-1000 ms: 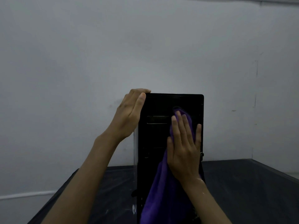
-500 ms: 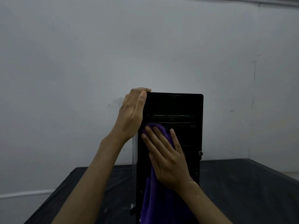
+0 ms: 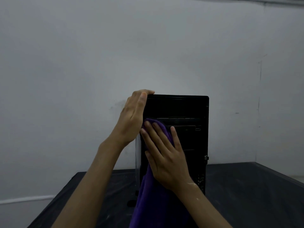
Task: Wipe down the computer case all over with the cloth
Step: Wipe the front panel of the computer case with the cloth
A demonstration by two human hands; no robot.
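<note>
Two bare hands work on one black case [image 3: 185, 109] in the single head view. It stands upright on a dark table [image 3: 246, 186] against a pale wall [image 3: 82, 63], its front panel facing the camera. The left hand [image 3: 131, 119] is wrapped over the top left corner, fingers curled across the upper edge and thumb lying along the front edge, so it has a firm hold that steadies the case. The right hand [image 3: 166, 155] lies flat and spread, not closed around anything; its palm and fingers press the purple cloth [image 3: 153, 203] against the left part of the front panel, about mid-height, just beside the left wrist. The rest of the cloth hangs loose down the front, out of the bottom of the view.

As for progress, I judge the job to be at an early or middle stage: only the front face is being rubbed, and the right strip of that panel, with its drive bays and small button, lies uncovered by the cloth. Whether it is already clean I cannot tell in this dim light. The top, both sides and the back show no sign either way and probably remain to be done; a pale side panel edge shows at the left.
</note>
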